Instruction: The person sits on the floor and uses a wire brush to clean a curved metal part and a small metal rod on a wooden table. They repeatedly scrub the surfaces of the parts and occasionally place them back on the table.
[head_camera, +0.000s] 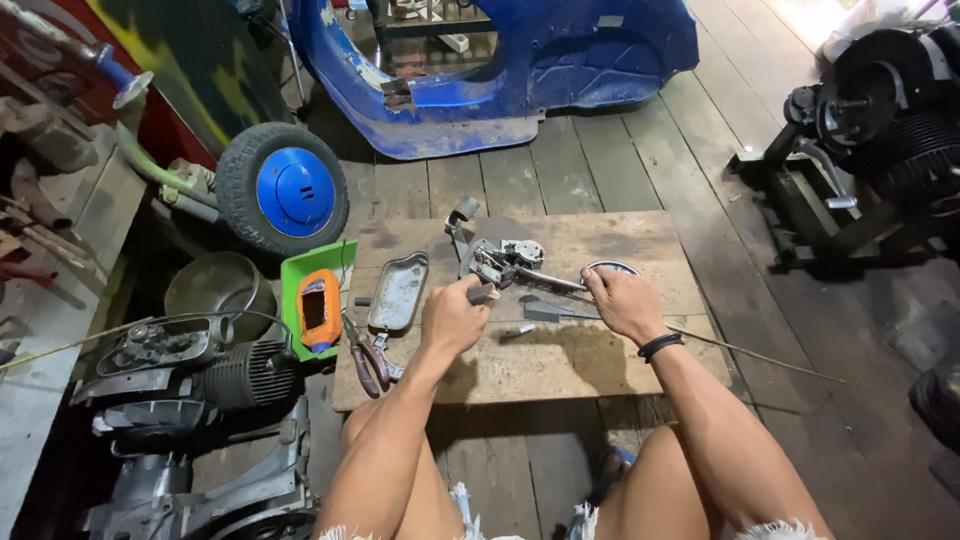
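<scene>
Low wooden board bench (560, 370) on a plank floor (600, 170); green plastic tray (298, 268) holds an orange meter (319, 310). Both hands' fingers (470, 288) grip a grey metal mechanism (505, 262).

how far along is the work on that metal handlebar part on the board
Done: the metal lever assembly is off the scooter and lies on the wooden board, with a grey cover tray set aside beside it. In hand: the left hand grips the assembly's near end, while the right hand holds the thin cable at it. Left: pliers lie unused, and the assembly looks only partly apart.
</scene>
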